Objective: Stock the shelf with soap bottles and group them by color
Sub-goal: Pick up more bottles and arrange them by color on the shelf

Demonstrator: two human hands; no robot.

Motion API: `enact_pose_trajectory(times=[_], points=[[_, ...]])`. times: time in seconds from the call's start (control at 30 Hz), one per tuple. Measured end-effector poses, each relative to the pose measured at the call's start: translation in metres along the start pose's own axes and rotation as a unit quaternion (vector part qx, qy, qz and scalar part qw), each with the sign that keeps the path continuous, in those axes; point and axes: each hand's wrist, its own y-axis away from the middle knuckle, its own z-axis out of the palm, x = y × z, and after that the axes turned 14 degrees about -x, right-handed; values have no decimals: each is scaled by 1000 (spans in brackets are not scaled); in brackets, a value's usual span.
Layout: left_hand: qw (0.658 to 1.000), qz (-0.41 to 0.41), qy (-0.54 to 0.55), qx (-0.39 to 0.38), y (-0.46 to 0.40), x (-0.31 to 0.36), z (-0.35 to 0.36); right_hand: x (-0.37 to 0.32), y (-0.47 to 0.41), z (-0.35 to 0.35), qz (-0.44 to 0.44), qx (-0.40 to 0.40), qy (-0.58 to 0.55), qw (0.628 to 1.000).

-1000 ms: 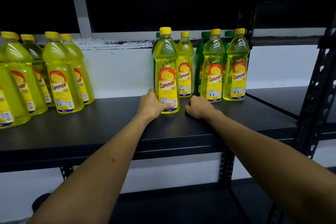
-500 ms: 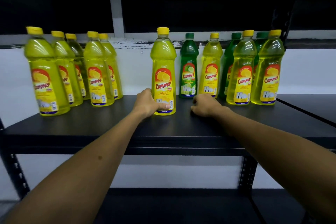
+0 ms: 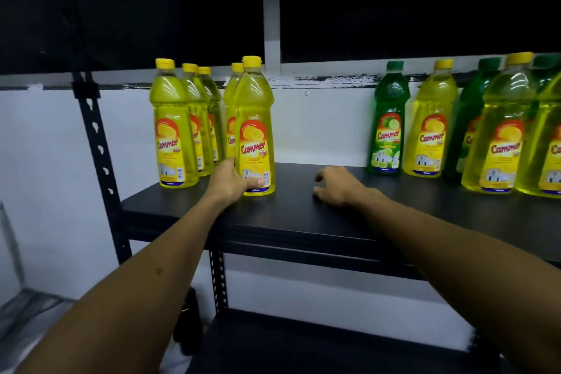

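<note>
We work at a matte black metal shelf board (image 3: 303, 222) carried on black perforated steel uprights (image 3: 100, 158), set against a white painted wall (image 3: 321, 127) whose upper edge shows chipped dark paint. Above that edge the room is dark, crossed by one pale vertical post (image 3: 271, 6). A lower black shelf (image 3: 303, 346) sits beneath, and a grey floor area shows at lower left.

Our left hand (image 3: 232, 181) grips the base of a clear plastic bottle of yellow lemon soap with a yellow cap and red-and-yellow label (image 3: 255, 130); the thumb lies across the lower front of the label. This bottle stands upright near the front edge, just beside a cluster of four similar yellow bottles (image 3: 185, 127) at the left end of the board.

Our right hand (image 3: 337, 185) rests on the bare board with loosely curled fingers, holding nothing, well apart from the left hand.

At the right end stands a mixed group: a green lime soap bottle with a green cap (image 3: 387, 124), a yellow bottle (image 3: 432, 127) beside it, and further green and yellow bottles (image 3: 504, 130) reaching the frame edge.

Compared with half a second ago, the held bottle has travelled left along the board: it then stood just beside the green bottle and well apart from the left cluster. The gap now lies on its right side. The right hand stays on the board.
</note>
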Motion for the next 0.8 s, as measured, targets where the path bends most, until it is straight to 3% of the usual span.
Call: enact_pose_trajectory(times=[0.3,0.8], points=[[997,-11,70,45,-11,-15,-15,-26,-30,12,-21,-4,-6,1000],[985,-70,40,152,-8,-16,-14,-19,-38,23,-22,24,-42,999]])
